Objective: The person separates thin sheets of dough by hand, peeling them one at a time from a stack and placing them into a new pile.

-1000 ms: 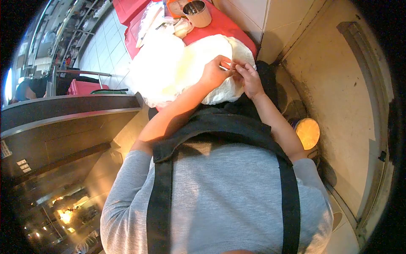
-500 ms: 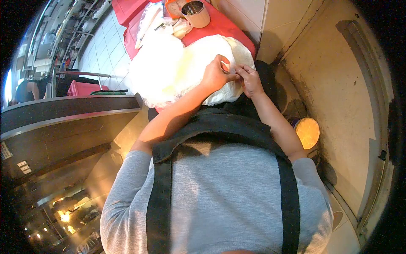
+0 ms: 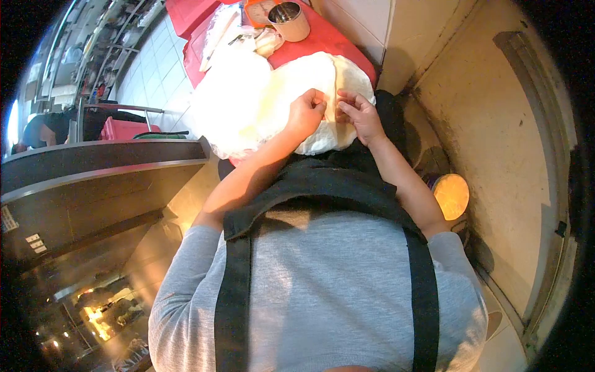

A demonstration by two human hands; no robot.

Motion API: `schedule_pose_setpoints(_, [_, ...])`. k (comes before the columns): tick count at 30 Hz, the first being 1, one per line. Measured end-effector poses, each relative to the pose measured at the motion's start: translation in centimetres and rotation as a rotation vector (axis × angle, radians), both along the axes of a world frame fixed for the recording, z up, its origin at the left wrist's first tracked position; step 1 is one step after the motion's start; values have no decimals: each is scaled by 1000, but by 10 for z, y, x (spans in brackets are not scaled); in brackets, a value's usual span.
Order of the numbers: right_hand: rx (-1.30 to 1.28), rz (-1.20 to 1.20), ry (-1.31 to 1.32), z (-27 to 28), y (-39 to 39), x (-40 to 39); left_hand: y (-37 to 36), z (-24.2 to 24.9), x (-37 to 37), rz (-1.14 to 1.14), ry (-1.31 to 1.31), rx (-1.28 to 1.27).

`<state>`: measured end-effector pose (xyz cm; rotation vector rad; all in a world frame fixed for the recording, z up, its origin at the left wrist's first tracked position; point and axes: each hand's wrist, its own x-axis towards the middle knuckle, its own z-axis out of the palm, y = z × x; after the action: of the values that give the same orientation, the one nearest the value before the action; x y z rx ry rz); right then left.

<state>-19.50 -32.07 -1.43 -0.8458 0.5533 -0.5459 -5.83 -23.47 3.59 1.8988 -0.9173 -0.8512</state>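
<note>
A big white plastic bag (image 3: 248, 102) lies over the red table (image 3: 322, 40) in front of me. My left hand (image 3: 307, 115) is closed and rests on the bag's near side. My right hand (image 3: 359, 118) is just beside it, fingers pinched on a fold of the same white bag near its right edge. A narrow gap of bag shows between the two hands. What is inside the bag is hidden.
A metal cup (image 3: 288, 20) and an orange scale (image 3: 257, 9) stand at the table's far end. A tiled wall (image 3: 372, 18) is to the right. A round yellow lid (image 3: 450, 195) lies on the floor at right. A dark counter (image 3: 105, 161) runs at left.
My left hand has slid down and left, away from my right hand, and closed into a fist on the bag. My right hand has hardly moved.
</note>
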Motion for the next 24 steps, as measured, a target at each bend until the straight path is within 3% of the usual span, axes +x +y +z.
schedule_pose_setpoints(6, [-251, -21, 89, -7, 8, 8, 4, -22, 5, -156, 199, -48])
schedule_pose_setpoints(9, [-218, 1, 63, -8, 6, 6, 5, -8, -1, -59, 98, -46])
schedule_pose_setpoints(16, [-523, 102, 166, -10, 10, 5, -18, -3, 19, 97, -99, -87])
schedule_pose_setpoints(18, [-534, 128, 196, -9, 9, 6, -19, -3, 25, 98, 16, -103])
schedule_pose_setpoints(20, [-307, 78, 143, -7, 6, 5, -17, 2, 23, 103, 241, -84])
schedule_pose_setpoints(24, [-76, -9, 87, 7, 5, 6, -9, 1, 14, 20, 300, -147])
